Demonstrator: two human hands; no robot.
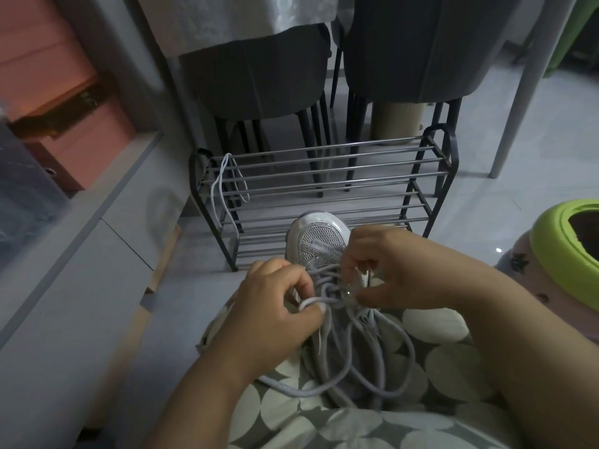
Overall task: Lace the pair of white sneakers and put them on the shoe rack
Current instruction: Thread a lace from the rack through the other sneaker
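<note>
A person seated on the floor works a lace through a white mesh sneaker with a glittery silver upper (319,243), which rests on the lap, toe pointing away toward the black metal shoe rack with silver rails (324,176). The placement appears practical: the shoe sits close under the eyes, the eyelets face up, and the rack stands just beyond the toe, ready for the finished pair.

The left hand (275,306) is curled, thumb and fingers pinching a stretch of the thick grey-white shoelace (348,361) near its tip, apparently to steer it toward an eyelet. The right hand (385,270) is likewise curled, its fingertips pinching at the lace crossings by the sneaker's tongue; which strand it holds cannot be told. Both hands are closed on the work, neither spread.

The slack of the lace falls in loose loops over the grey fabric printed with pale circles (447,361) that covers the lap. A second thin white lace (223,179) hangs over the left end of the rack's upper rails, probably kept there for the other sneaker, which is not in view.

Lacing looks partly done; no shoe stands on the rack yet.
</note>
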